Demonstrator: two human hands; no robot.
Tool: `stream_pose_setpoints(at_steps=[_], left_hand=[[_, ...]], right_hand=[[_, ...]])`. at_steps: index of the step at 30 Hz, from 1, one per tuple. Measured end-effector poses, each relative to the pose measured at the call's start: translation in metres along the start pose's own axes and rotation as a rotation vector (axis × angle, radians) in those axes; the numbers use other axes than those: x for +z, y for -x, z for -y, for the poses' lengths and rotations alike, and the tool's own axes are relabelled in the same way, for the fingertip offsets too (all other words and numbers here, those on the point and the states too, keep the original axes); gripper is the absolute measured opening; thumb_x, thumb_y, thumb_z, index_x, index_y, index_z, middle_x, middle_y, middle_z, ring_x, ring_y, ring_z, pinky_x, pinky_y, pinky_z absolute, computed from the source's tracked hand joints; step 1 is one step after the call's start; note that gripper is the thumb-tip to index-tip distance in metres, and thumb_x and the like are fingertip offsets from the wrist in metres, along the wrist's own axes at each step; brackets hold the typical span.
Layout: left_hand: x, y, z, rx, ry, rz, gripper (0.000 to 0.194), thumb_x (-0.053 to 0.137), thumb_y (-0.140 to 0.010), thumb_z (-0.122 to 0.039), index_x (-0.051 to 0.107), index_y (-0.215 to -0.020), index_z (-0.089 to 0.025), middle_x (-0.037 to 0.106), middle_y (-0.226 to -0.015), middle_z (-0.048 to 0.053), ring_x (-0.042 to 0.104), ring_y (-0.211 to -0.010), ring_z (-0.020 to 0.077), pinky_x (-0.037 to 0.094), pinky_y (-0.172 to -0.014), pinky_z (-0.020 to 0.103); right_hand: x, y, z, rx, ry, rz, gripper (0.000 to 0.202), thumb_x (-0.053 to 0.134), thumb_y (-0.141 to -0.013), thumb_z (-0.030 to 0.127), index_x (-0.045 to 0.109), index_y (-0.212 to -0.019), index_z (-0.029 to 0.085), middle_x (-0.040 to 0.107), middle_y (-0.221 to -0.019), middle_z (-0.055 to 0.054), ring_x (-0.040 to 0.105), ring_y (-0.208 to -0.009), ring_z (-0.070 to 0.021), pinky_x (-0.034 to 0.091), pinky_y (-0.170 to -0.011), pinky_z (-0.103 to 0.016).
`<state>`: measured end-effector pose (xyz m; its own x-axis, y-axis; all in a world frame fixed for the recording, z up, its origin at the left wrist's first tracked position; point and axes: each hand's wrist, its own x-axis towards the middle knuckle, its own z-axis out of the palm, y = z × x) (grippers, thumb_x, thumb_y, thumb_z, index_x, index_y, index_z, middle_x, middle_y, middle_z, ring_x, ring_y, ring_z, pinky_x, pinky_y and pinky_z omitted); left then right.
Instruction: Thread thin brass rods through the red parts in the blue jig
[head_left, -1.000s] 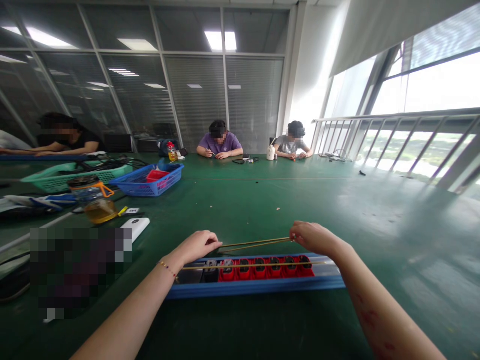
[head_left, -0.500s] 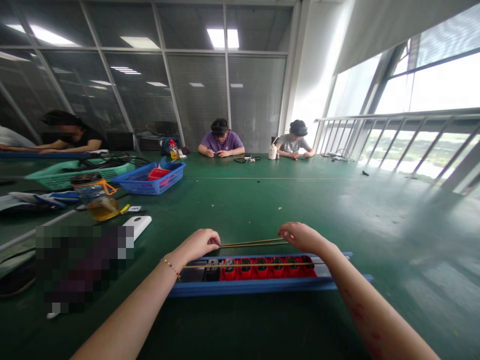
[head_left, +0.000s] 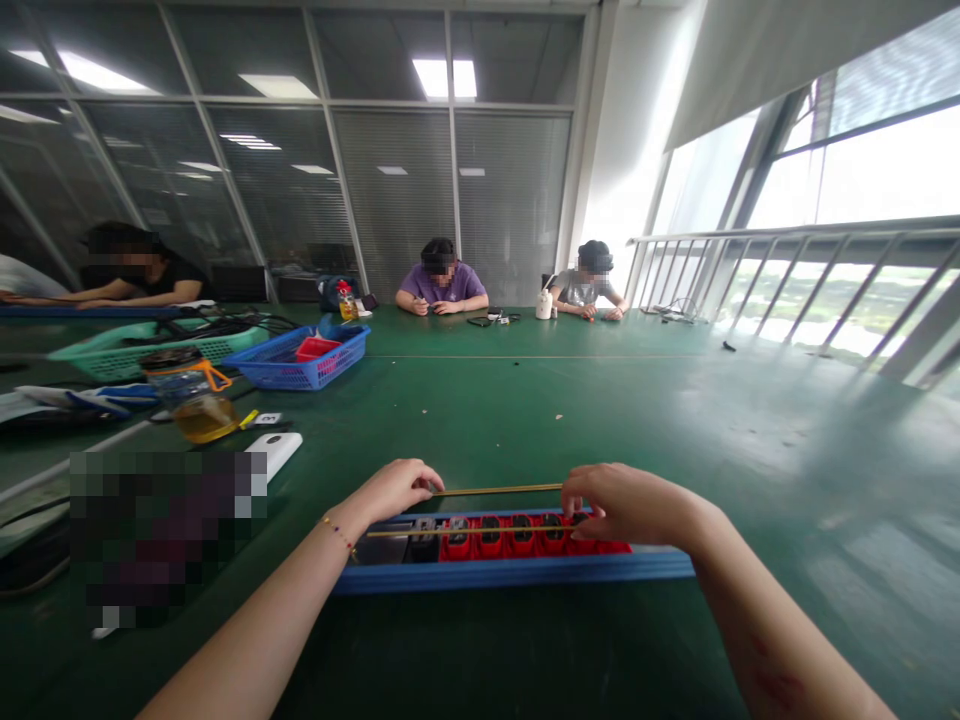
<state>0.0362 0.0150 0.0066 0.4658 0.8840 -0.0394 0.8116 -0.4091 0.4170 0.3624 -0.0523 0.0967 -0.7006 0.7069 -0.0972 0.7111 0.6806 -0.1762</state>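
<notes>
My left hand (head_left: pixel 399 485) is closed at the left end of a thin golden rod (head_left: pixel 499 490), thumb and fingers pinched together. That rod runs right, just beyond the long blue tray (head_left: pixel 517 572), and passes out of sight behind my right hand (head_left: pixel 626 500). My right hand is over the tray's right part, fingers curved down and thumb apart from them, near the red holders (head_left: pixel 522 541). Black pieces (head_left: pixel 490 527) sit in these holders in a row. Another thin golden rod (head_left: pixel 431 532) lies lengthwise across the row. My right fingertips are partly hidden.
On the left are a blue basket (head_left: pixel 300 372), a green basket (head_left: pixel 97 355), a jar of amber liquid (head_left: pixel 202 415) and a white device (head_left: pixel 277 453). Co-workers sit across the green table (head_left: pixel 465 400), one in purple (head_left: pixel 466 283). A railing (head_left: pixel 787 285) stands at right.
My right hand has come down and nearer, from the far rod's right end to over the red holders. The far rods, seen as two before, now look like one. My left hand barely moved.
</notes>
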Motion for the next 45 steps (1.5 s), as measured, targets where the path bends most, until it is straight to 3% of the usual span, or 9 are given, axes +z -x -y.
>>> stream_pose_setpoints(at_steps=[7, 11, 16, 20, 26, 31, 36, 40, 45], left_hand=[[0.003, 0.0, 0.001, -0.015, 0.043, -0.019, 0.021, 0.049, -0.074, -0.029, 0.065, -0.087, -0.024, 0.063, -0.085, 0.0, 0.058, -0.076, 0.0138, 0.041, -0.065, 0.02], [0.006, -0.001, 0.005, -0.02, 0.039, -0.037, 0.019, 0.051, -0.072, -0.029, 0.065, -0.083, -0.023, 0.064, -0.083, 0.0, 0.058, -0.075, 0.0136, 0.041, -0.065, 0.02], [0.007, -0.002, 0.005, -0.008, 0.044, -0.046, 0.019, 0.05, -0.072, -0.03, 0.064, -0.083, -0.023, 0.064, -0.082, -0.001, 0.058, -0.074, 0.0136, 0.041, -0.065, 0.02], [0.007, -0.001, 0.004, -0.011, 0.043, -0.049, 0.018, 0.051, -0.072, -0.03, 0.064, -0.081, -0.022, 0.064, -0.081, 0.0, 0.058, -0.073, 0.0137, 0.041, -0.065, 0.02], [0.005, 0.0, -0.001, -0.029, 0.033, -0.052, 0.023, 0.049, -0.074, -0.039, 0.064, -0.08, -0.022, 0.064, -0.082, 0.001, 0.058, -0.074, 0.0143, 0.041, -0.065, 0.021], [0.003, 0.001, -0.006, -0.049, 0.04, -0.025, 0.037, 0.05, -0.07, -0.053, 0.064, -0.081, -0.021, 0.065, -0.08, 0.002, 0.058, -0.072, 0.0154, 0.041, -0.061, 0.021], [0.003, 0.0, -0.003, -0.048, 0.058, -0.016, 0.029, 0.054, -0.069, -0.046, 0.064, -0.08, -0.02, 0.065, -0.077, 0.001, 0.058, -0.07, 0.0146, 0.041, -0.06, 0.021], [0.005, -0.001, 0.0, -0.027, 0.043, -0.03, 0.024, 0.053, -0.07, -0.04, 0.064, -0.079, -0.021, 0.064, -0.077, 0.001, 0.058, -0.069, 0.0138, 0.04, -0.061, 0.02], [0.006, -0.001, 0.0, -0.026, 0.043, -0.036, 0.023, 0.052, -0.071, -0.038, 0.064, -0.079, -0.021, 0.064, -0.078, 0.0, 0.058, -0.071, 0.0142, 0.04, -0.062, 0.021]], right_hand=[[0.011, -0.006, 0.013, 0.017, 0.204, -0.058, 0.019, 0.044, -0.078, 0.018, 0.063, -0.078, 0.022, 0.062, -0.084, -0.002, 0.058, -0.067, -0.0145, 0.036, -0.055, -0.022], [0.004, 0.0, 0.014, 0.026, 0.229, -0.097, 0.017, 0.042, -0.08, 0.017, 0.059, -0.08, 0.021, 0.063, -0.082, -0.002, 0.058, -0.068, -0.0142, 0.035, -0.057, -0.022], [-0.018, 0.032, -0.013, 0.228, 0.218, -0.214, 0.014, 0.04, -0.083, 0.02, 0.054, -0.083, 0.023, 0.063, -0.072, 0.001, 0.058, -0.065, -0.0136, 0.034, -0.058, -0.022], [-0.022, 0.046, -0.043, 0.365, 0.202, -0.217, 0.013, 0.043, -0.081, 0.026, 0.055, -0.08, 0.024, 0.064, -0.07, 0.001, 0.057, -0.061, -0.0143, 0.033, -0.053, -0.021], [0.003, 0.011, -0.053, 0.371, 0.213, -0.104, 0.017, 0.045, -0.076, 0.021, 0.061, -0.079, 0.025, 0.067, -0.074, -0.001, 0.061, -0.071, -0.0173, 0.035, -0.057, -0.023], [0.029, -0.022, -0.049, 0.315, 0.177, -0.095, 0.018, 0.045, -0.076, 0.021, 0.063, -0.08, 0.023, 0.068, -0.08, -0.002, 0.061, -0.077, -0.0185, 0.037, -0.063, -0.025], [0.046, -0.044, -0.045, 0.284, 0.086, -0.095, 0.021, 0.043, -0.079, 0.022, 0.062, -0.088, 0.024, 0.068, -0.086, 0.0, 0.061, -0.08, -0.0158, 0.039, -0.068, -0.023], [0.047, -0.047, -0.049, 0.295, 0.068, -0.076, 0.024, 0.044, -0.078, 0.022, 0.062, -0.094, 0.026, 0.067, -0.09, 0.002, 0.06, -0.083, -0.0144, 0.04, -0.071, -0.022], [0.037, -0.021, -0.076, 0.49, 0.122, -0.025, 0.03, 0.041, -0.078, 0.02, 0.062, -0.099, 0.025, 0.064, -0.102, -0.005, 0.057, -0.095, -0.0227, 0.04, -0.077, -0.033]])
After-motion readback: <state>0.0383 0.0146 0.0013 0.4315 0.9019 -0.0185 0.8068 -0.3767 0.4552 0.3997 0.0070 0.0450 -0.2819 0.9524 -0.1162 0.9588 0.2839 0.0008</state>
